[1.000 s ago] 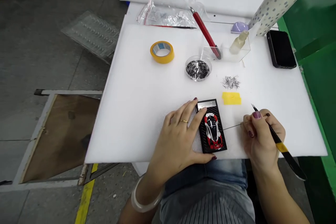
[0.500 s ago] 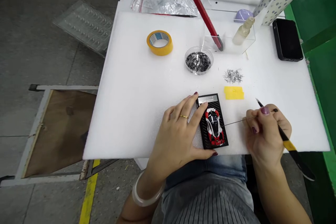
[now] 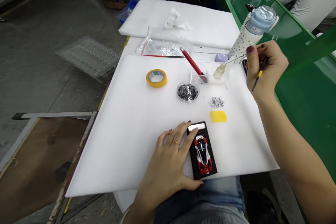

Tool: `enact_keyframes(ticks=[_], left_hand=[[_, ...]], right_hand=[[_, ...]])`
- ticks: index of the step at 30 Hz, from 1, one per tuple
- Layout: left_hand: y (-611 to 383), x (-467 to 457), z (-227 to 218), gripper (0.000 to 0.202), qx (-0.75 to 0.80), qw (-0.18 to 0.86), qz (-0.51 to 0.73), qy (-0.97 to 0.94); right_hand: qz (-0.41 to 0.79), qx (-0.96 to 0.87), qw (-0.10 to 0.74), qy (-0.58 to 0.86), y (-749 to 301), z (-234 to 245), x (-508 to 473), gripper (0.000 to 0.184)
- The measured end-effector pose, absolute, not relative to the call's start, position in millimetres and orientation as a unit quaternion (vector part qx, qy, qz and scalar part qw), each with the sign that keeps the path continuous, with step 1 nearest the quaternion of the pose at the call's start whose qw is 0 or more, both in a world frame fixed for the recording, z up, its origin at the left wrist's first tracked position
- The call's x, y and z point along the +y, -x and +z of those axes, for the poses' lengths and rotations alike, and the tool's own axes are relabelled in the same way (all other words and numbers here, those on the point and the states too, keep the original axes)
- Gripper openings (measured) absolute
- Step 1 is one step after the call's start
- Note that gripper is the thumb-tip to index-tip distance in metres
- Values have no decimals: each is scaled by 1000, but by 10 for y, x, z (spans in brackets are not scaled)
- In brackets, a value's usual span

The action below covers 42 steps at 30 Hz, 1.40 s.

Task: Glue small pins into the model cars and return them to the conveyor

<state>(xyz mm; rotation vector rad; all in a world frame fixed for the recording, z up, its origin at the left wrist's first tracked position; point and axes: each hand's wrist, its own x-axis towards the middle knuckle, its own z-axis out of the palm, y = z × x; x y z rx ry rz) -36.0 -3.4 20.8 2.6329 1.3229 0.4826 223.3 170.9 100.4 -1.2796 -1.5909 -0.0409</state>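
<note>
My left hand [image 3: 166,162] has its fingers and thumb around the black base [image 3: 210,139] of a red and white toy car [image 3: 203,154], near the front edge of the foam sheet. Up at the right, my right hand [image 3: 270,63] is closed in a pinch on a thin needle-like rod [image 3: 236,58]. Its tip reaches the mouth of a small bottle [image 3: 219,72] of pale yellowish liquid; whether it is inside I cannot tell. Black tweezers [image 3: 258,75] with a yellow band are tucked in the same hand.
A round dish [image 3: 188,92] holds many short black wires, with a loose wire pile [image 3: 217,102] beside it. Near these lie yellow tape [image 3: 218,116], a tape roll [image 3: 156,78], a red pen-shaped tool [image 3: 193,65] and a dotted water bottle [image 3: 243,43]. A green partition [image 3: 296,38] borders the right.
My right hand has moved from beside the toy car up to the small bottle, carrying the rod and tweezers. My left hand stays on the base. The camera has tilted upward.
</note>
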Motion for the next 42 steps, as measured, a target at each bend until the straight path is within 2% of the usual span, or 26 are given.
enact_keyframes(ticks=[5,8,10,13,15,19,25,31,42], left_hand=[[386,-20,206,127,432,76,181,-880],[409,-25,217,120,425,106,206,-875],[418,-28,226,116,419,128,223,-871],[418,-29,227,112,418,147,237,-864],[418,-30,218,110,420,152,238,-863],[427,-37,191,107,422,160,235,-861],[441,-54,169,106,425,167,239,-857],[447,-66,177,109,429,174,232,-856],[444,-63,194,109,429,186,235,-852]], right_hand=[[55,-722,429,540,-2314,867,1789,53],[139,-687,475,533,-2440,806,1635,62],[219,-663,482,529,-2515,758,1500,55],[358,-670,389,521,-2574,658,1330,42],[420,-659,348,518,-2567,576,1264,41],[477,-585,393,525,-2475,424,1218,47],[441,-541,447,559,-2355,350,1196,42],[393,-546,430,602,-2313,322,1207,28],[354,-567,401,626,-2293,323,1230,27]])
